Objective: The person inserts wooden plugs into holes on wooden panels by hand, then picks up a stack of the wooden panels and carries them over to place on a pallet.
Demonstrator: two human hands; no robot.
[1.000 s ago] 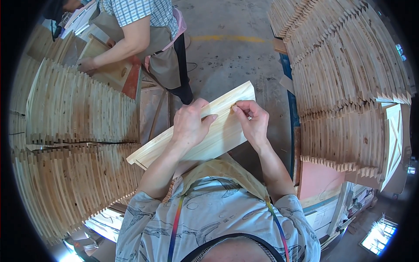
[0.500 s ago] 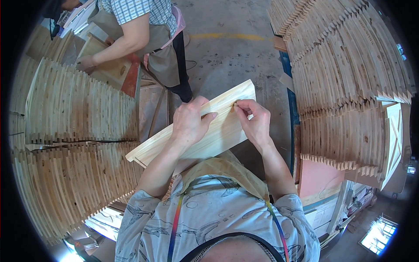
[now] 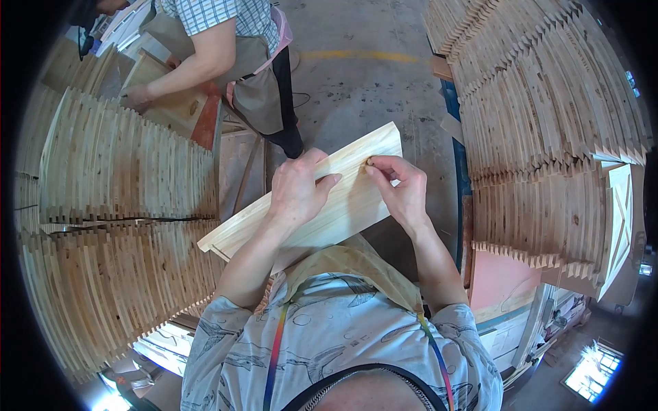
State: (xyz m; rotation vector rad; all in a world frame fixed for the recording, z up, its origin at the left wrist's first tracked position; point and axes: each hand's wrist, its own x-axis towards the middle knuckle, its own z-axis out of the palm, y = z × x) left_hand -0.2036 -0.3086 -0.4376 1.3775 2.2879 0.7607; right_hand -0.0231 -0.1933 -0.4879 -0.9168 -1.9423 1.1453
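Observation:
A pale wooden board (image 3: 343,205) lies slantwise in front of my body, its right end higher than its left. My left hand (image 3: 297,190) is closed over the board's far edge, with the thumb resting on the upper face. Near the board's right end, my right hand (image 3: 399,185) pinches thumb and forefinger together against the wood. Something small and dark shows at those fingertips, too small to name. The near edge of the board is close to my apron (image 3: 356,264).
Tall stacks of wooden boards stand on the left (image 3: 123,157) and on the right (image 3: 541,130). At the far left, a co-worker in a checked shirt (image 3: 199,17) handles a wooden panel (image 3: 171,103). Grey floor (image 3: 356,82) with a yellow line runs between.
Hardly anything differs. My right hand has shifted very slightly, still pinching at the same spot, and my left hand keeps its grip on the board.

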